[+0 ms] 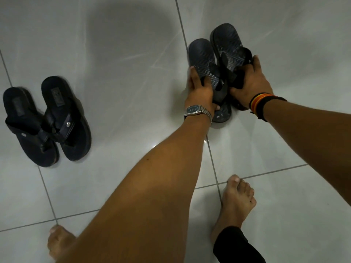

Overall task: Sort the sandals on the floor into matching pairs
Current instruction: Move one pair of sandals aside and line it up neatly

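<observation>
Two dark sandals with wavy-patterned soles lie side by side at the upper right on the pale tiled floor. My left hand (199, 90), with a metal watch on the wrist, grips the left wavy sandal (202, 57) by its strap and edge. My right hand (250, 82), with striped bands on the wrist, holds the strap of the right wavy sandal (227, 42). A second pair stands together at the left: a black thong sandal (24, 122) and its match (66, 118), both with small metal studs on the straps.
My bare feet stand on the floor at the bottom, the left foot (58, 242) and the right foot (235, 202). Grey grout lines cross the glossy floor tiles (123, 73). A large shadow falls at the top centre.
</observation>
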`<state>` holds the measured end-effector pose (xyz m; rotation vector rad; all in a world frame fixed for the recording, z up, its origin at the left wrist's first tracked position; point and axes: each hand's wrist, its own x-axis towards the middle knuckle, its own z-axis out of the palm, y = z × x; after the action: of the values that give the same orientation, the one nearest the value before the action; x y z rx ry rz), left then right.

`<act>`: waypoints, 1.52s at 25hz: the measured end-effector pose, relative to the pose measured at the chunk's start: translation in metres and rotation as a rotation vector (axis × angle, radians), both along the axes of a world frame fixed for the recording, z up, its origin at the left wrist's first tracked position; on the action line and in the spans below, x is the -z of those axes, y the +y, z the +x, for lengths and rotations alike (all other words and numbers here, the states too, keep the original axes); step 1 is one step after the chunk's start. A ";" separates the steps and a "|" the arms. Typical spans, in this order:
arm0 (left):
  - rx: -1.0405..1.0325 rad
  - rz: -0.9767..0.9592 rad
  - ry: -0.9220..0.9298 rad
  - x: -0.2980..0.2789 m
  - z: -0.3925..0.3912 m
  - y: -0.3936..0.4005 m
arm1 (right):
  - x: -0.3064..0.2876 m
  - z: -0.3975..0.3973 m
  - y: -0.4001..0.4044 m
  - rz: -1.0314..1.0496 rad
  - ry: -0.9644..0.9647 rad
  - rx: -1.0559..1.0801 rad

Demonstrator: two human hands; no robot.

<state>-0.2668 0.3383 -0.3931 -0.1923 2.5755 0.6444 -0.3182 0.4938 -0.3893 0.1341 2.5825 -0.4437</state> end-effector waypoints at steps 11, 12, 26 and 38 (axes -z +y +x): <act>0.008 -0.116 0.075 -0.032 0.058 -0.094 | -0.061 0.063 -0.070 0.069 0.141 -0.075; 0.005 -0.164 0.082 -0.034 0.072 -0.127 | -0.066 0.079 -0.095 0.056 0.137 -0.111; -0.095 -0.300 -0.225 -0.008 0.244 -0.553 | -0.004 0.225 -0.472 -0.190 -0.144 -0.467; -0.252 -0.259 -0.243 0.001 0.289 -0.693 | -0.005 0.291 -0.618 -0.284 -0.157 -0.441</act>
<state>0.0223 -0.3543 -0.3937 -0.6472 2.4086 0.3438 -0.0272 -0.1242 -0.3847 -0.4709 2.2761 -0.5959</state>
